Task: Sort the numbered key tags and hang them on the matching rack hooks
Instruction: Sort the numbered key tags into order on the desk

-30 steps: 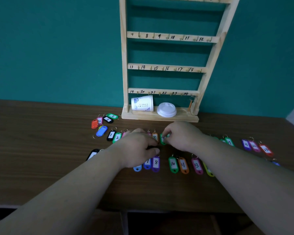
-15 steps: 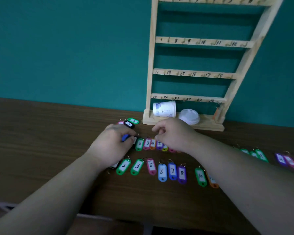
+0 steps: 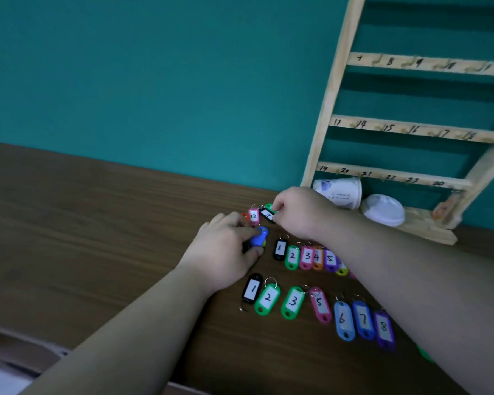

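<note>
- Head view: left hand (image 3: 223, 252) palm down, fingers curled round a blue plastic key tag (image 3: 258, 238); its long axis runs 1 to 7 o'clock, label hidden.
- Right hand (image 3: 300, 210), knuckles up, pinches the end of a green plastic key tag (image 3: 269, 207) at the blue one's 12 o'clock, on the brown wooden table (image 3: 97, 223).
- Pink plastic key tag (image 3: 253, 216) reads "12".

A: Your right hand (image 3: 297, 213) has left the middle row of tags (image 3: 307, 256). It now pinches the green tag (image 3: 269, 208) in the far-left cluster.

B: And your left hand (image 3: 226, 252) now grips the blue tag (image 3: 258, 238) beside it. A second ago it covered the near row (image 3: 293, 300).
</note>
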